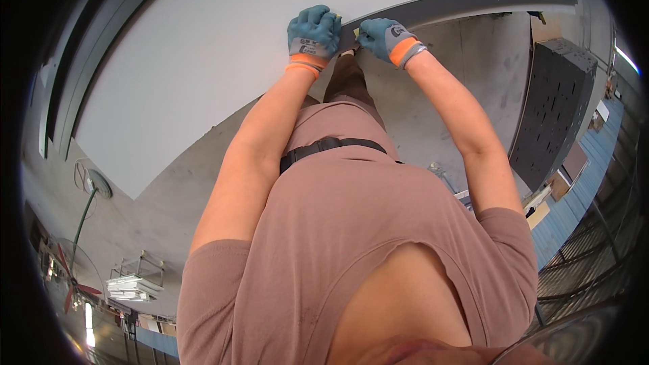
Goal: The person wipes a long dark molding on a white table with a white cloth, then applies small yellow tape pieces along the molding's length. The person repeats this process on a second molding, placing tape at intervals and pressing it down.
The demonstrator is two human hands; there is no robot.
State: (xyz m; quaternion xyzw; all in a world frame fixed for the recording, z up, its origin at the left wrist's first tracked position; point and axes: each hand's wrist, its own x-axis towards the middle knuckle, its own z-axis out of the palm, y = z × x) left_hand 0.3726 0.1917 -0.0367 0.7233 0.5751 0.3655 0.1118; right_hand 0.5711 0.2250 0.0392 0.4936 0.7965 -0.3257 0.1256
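Both hands wear blue-grey work gloves with orange cuffs. My left hand (314,31) is closed in a fist at the left end of a long dark grey strip (446,7), over a large pale panel (223,34). A speck of yellow shows by its fingers; the thing itself is mostly hidden. Just to the right, my right hand (384,39) is closed at the strip's near edge. A small yellow piece (356,33) peeks out at its fingertips, its kind too small to tell.
A dark slotted block (553,108) stands at the right, beside a blue bench (574,209) with boards on it. At the left are dark rails (111,34), a standing fan (73,284) and a rack of white pieces (135,287). Grey floor (466,54) lies below the panel.
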